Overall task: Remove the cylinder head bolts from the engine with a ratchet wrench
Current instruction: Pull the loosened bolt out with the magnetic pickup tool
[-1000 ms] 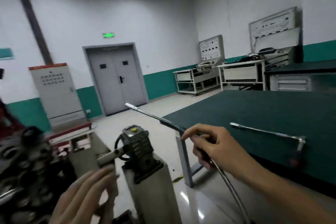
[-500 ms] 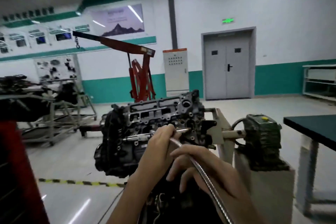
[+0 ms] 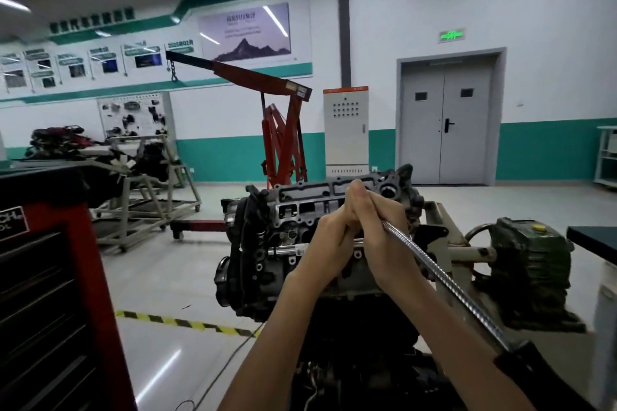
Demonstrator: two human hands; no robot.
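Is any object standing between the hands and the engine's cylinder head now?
Nothing visible does. The left hand and right hand are in front of the cylinder head, holding a flexible metal shaft whose tip is hidden behind them.

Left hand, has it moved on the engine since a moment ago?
Yes. The left hand has risen up the engine face toward its top edge, against the right hand gripping the flexible shaft.

We see through one wide-angle camera on the head, facing forward and only slightly down. Our left hand [image 3: 329, 240] and right hand [image 3: 384, 233] are near, the engine [image 3: 297, 210] is just behind, and the door [image 3: 444, 123] is far off.
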